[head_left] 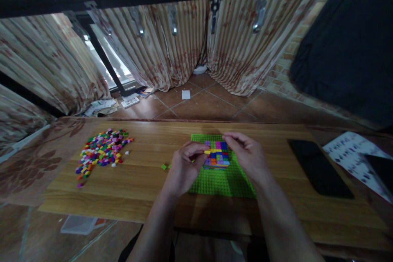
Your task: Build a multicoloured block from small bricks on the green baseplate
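A block of stacked toy bricks (218, 157) in many colours stands on the green baseplate (211, 184). My left hand (187, 166) is at its left side, thumb and forefinger pinching a small yellow brick (207, 152) at the edge of the stack's top. Whether that brick touches the stack is unclear. On the other side, my right hand (250, 155) has its thumb and forefinger closed together near the stack's far right corner. What lies between those fingertips, if anything, is too small to make out. Left of the baseplate lies a loose lime-green brick (164, 167), with another partly behind my left hand.
A heap of loose bricks (102, 149) spreads over the left of the wooden table (138, 196). To the right lie a black flat panel (319, 168) and a printed sheet (350, 151). A clear plastic container (78, 224) sits below the table's front left edge.
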